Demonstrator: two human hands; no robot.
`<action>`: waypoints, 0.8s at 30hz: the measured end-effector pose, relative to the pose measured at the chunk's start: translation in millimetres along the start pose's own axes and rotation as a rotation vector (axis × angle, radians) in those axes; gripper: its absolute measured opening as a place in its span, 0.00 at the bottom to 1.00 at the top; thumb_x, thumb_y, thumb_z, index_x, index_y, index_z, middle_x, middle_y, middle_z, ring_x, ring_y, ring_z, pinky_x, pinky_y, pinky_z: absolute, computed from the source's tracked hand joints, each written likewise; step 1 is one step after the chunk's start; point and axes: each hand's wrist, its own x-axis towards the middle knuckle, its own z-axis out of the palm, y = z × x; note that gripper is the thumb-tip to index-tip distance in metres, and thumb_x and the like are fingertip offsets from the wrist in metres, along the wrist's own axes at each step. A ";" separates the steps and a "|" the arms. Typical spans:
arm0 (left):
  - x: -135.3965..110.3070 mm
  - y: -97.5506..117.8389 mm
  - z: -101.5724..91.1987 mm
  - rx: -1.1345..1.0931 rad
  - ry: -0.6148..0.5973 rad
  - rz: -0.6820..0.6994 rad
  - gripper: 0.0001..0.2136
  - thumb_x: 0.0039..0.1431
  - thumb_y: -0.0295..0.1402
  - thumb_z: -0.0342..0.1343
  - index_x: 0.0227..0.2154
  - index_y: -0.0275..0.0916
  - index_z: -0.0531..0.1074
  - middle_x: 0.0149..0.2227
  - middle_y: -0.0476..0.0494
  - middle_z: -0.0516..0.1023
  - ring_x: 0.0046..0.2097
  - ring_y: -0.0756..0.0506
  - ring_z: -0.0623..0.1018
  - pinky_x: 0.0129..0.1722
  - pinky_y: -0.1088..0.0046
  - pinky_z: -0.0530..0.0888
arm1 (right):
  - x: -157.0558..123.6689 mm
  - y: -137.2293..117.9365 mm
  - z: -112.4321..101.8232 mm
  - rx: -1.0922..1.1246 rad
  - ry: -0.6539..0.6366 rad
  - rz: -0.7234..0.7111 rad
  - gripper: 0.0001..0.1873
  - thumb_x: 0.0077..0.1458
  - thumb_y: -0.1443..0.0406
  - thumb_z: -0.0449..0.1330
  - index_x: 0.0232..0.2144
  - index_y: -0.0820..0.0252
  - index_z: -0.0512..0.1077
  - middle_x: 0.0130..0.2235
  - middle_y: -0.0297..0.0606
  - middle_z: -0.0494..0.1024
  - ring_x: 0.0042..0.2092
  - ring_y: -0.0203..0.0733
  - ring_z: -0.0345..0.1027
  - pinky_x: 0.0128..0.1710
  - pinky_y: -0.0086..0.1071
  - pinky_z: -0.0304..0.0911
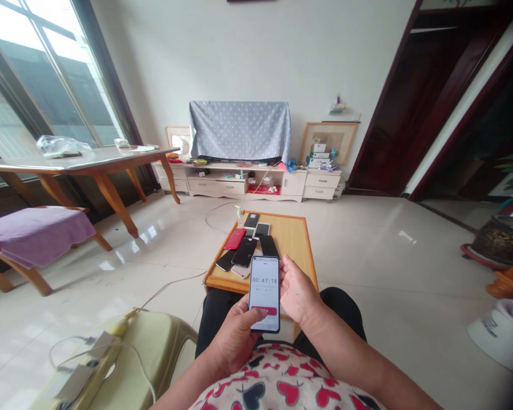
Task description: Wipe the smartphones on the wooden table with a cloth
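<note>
A smartphone (264,293) with a lit white screen reading 00:47:18 is held upright over my lap. My left hand (238,335) is wrapped round its lower left side, thumb on the red button low on the screen. My right hand (298,291) holds the phone's right edge, with its fingers partly hidden behind it. Just beyond, several phones lie in an overlapping cluster on a small wooden table (288,228). Among them are a red phone (235,239) and a black phone (244,252). A small clear pump bottle (239,215) stands at the table's far left corner.
At lower left is a yellow-green stool (160,341) bearing a power strip, chargers (74,381) and cables. A chair with a purple cloth (43,233) and a dining table (77,162) stand left. A low white cabinet (216,187) lines the far wall; a white bin (498,336) is right.
</note>
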 end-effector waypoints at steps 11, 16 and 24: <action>1.2 -2.3 -3.3 0.000 -0.002 0.010 0.19 0.49 0.30 0.65 0.46 0.38 0.75 0.40 0.42 0.80 0.38 0.45 0.77 0.40 0.70 0.72 | -3.6 -2.8 5.8 0.013 0.017 0.009 0.15 0.65 0.54 0.56 0.35 0.59 0.74 0.33 0.40 0.80 0.37 0.43 0.74 0.38 0.35 0.72; -0.1 -0.5 -1.0 -0.003 -0.003 0.010 0.17 0.50 0.29 0.65 0.45 0.39 0.76 0.38 0.43 0.80 0.37 0.45 0.77 0.40 0.69 0.72 | -1.9 0.4 2.1 0.004 0.010 0.008 0.15 0.64 0.53 0.58 0.36 0.58 0.74 0.33 0.38 0.79 0.38 0.43 0.74 0.38 0.34 0.71; -1.3 -0.1 0.6 -0.020 -0.002 0.021 0.17 0.49 0.29 0.64 0.44 0.39 0.76 0.37 0.44 0.80 0.36 0.46 0.76 0.39 0.70 0.72 | 1.1 2.3 1.8 0.011 0.016 -0.021 0.14 0.63 0.53 0.59 0.37 0.58 0.73 0.36 0.40 0.81 0.42 0.46 0.76 0.43 0.38 0.72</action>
